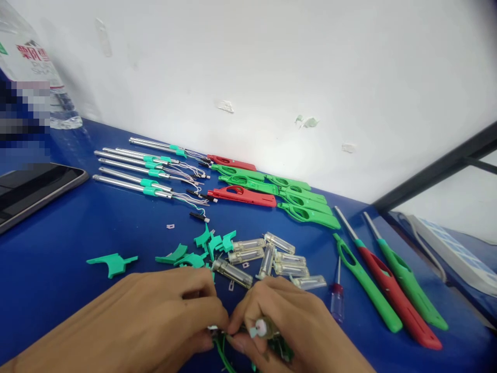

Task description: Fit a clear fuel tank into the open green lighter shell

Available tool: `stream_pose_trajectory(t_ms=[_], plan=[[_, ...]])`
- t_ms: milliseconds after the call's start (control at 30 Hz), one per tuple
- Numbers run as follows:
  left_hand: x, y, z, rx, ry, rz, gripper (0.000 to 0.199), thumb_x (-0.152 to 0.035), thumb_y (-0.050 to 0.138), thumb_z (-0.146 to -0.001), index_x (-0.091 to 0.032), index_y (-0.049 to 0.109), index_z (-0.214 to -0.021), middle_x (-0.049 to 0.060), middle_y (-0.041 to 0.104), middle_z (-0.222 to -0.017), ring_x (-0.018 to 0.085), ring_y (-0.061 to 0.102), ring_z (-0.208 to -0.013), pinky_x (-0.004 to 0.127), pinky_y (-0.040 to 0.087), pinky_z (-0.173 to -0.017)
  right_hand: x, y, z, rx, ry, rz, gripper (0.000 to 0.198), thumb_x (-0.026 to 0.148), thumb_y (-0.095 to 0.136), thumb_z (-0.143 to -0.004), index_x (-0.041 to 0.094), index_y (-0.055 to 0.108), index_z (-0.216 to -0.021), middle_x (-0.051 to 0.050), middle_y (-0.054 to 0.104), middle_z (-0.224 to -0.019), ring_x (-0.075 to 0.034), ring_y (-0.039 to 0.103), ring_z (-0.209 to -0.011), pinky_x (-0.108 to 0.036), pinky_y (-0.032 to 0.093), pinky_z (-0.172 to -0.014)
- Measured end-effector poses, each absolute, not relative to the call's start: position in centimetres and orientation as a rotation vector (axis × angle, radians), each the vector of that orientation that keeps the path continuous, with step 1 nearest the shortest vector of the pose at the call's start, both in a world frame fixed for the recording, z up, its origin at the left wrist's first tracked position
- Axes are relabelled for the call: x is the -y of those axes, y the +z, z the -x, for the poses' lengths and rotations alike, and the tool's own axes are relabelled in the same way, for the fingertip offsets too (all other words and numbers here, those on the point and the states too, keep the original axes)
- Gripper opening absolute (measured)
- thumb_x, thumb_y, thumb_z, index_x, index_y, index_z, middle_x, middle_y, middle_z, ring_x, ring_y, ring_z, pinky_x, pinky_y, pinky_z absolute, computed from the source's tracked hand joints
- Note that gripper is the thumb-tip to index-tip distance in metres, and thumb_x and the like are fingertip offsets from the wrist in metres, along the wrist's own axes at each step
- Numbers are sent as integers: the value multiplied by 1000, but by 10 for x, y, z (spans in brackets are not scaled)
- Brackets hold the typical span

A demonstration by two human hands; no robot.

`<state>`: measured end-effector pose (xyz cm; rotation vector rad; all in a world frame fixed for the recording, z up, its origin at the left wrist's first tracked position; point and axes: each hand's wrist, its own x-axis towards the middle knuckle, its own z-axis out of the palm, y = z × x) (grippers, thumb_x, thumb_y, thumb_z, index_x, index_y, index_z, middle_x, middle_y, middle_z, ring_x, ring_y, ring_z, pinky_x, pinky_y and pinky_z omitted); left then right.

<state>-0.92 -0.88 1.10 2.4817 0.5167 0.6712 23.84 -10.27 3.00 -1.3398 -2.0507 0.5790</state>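
- Head view shows a blue table (58,248) running along a white wall (272,62), with lighter parts laid out across it.
- At the far left edge stands a clear water bottle (39,67) with a red-lettered label, and just in front of it lies a dark phone (31,189), flat on the table.
- Near the wall, a row of silver metal tubes (120,171) with teal collars and thin wires lies side by side, their wires pointing toward a cluster of green and red handle shells (272,194).
- To the right, well apart from that cluster, 3 assembled long lighters (392,290) lie side by side: green, red, green.
- The left hand (155,316) and the right hand (287,326) meet at the bottom edge, fingertips touching each other.
- Both hands have their fingers closed together on a partly built green lighter (272,336), held just above the table's near edge; a small white and pink part sticks out between the right thumb and forefinger, and green wire hangs below.
- Just beyond the hands lies a loose pile of clear fuel tanks (272,259), about 8 of them, some touching.
- Left of the tanks sit teal trigger pieces (202,248), with 1 more (112,262) lying apart farther left.
- A small screwdriver (337,295) with a clear handle lies between the tanks and the nearest finished lighter.
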Motion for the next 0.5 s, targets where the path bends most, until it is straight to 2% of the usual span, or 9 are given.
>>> stream_pose_trajectory(t_ms=[100,267,400,500], plan=[[10,20,-5,-520,684,-2490,25,-64,81,-109,-41,90,-115,1,88,-101,28,85,-112,29,71,-91,102,29,-238,2025,565,1320,28,9,72,-97,34,59,-100,13,88,-90,-14,84,-77,-20,59,-76],[11,28,-18,-533,703,-2500,30,-69,81,-107,-41,90,-113,2,88,-104,30,84,-118,31,71,-94,98,28,-233,2023,499,1229,36,7,70,-89,34,47,-99,13,92,-88,-15,82,-69,-20,59,-71],[12,14,-5,-553,705,-2512,23,-63,83,-108,-41,90,-112,1,86,-100,28,84,-110,29,70,-89,98,29,-232,2017,481,1214,38,6,69,-91,34,45,-99,14,93,-90,-14,83,-69,-19,60,-72],[13,-3,11,-583,726,-2511,12,-43,78,-113,-40,88,-107,-2,82,-91,23,82,-96,26,67,-83,98,31,-232,2020,495,1210,37,6,70,-91,34,47,-98,13,91,-86,-14,83,-70,-17,59,-71]])
